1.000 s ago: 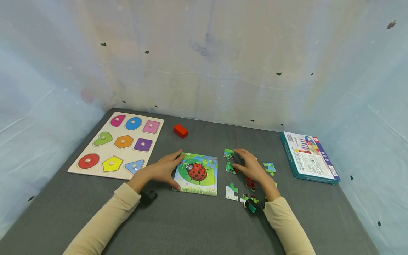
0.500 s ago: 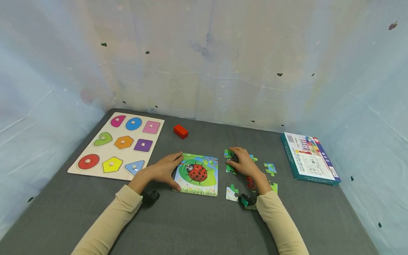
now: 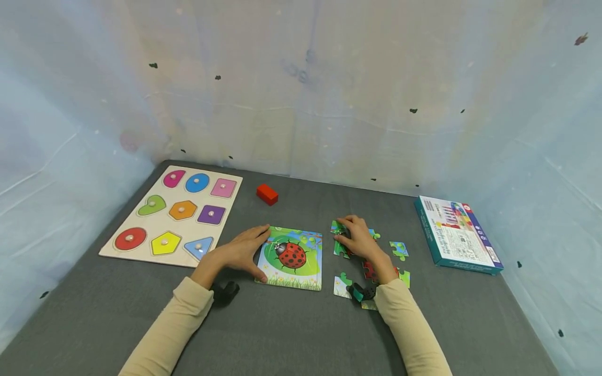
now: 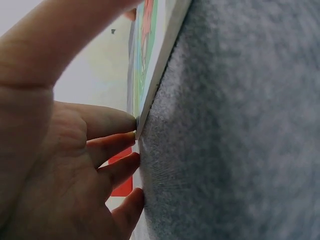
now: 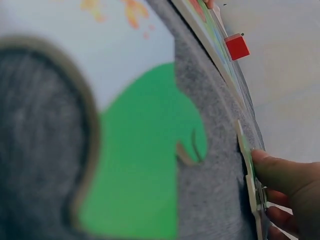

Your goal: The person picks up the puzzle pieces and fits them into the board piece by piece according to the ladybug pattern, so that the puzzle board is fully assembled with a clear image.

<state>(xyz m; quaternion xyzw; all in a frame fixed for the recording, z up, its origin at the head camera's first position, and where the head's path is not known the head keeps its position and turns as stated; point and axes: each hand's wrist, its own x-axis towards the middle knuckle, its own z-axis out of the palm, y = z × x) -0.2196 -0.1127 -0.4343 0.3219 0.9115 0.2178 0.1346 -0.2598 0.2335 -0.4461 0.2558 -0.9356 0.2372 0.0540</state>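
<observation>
My left hand spreads along the left side of a square ladybug picture board. Its thumb is by the near left corner and its fingers by the far left one; in the left wrist view a fingertip touches the corner of the board edge. My right hand pinches small jigsaw pieces that lie right of the board. In the right wrist view the thumb rests on a piece seen edge-on, with the other fingers bent behind it. The hand and wrist partly hide the pieces beneath.
Loose jigsaw pieces lie near my right wrist, among them a white-and-green one and a blue-green one. A knobbed shape board lies at left, a red block behind the ladybug board, and a teal-edged box at right.
My right hand has shifted slightly left and away from me, its fingers coming over the left-hand jigsaw pieces. My left hand has stayed at the ladybug board.
</observation>
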